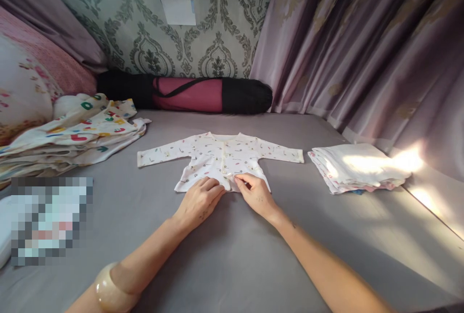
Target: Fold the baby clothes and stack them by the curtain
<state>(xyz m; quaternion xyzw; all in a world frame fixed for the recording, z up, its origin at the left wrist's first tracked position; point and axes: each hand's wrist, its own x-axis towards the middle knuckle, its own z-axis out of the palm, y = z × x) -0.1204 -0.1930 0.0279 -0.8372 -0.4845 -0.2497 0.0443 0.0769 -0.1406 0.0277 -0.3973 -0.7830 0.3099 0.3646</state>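
Observation:
A small white patterned shirt (pixel 239 153) lies face up with both sleeves spread out on the grey sheet (pixel 232 255). At the left of its front opening, my left hand (pixel 203 199) rests on the bottom hem, its fingers close together on the cloth. My right hand (pixel 253 192) pinches the edge of the front opening near the hem between thumb and index finger. The two hands are close together but apart.
Folded cloths (pixel 357 165) form a stack at the right, near the curtain (pixel 348 52). Patterned clothes (pixel 83 134) are heaped at the left, above a blurred item (pixel 54 221). A black and maroon roll bag (pixel 188 94) lies along the wall.

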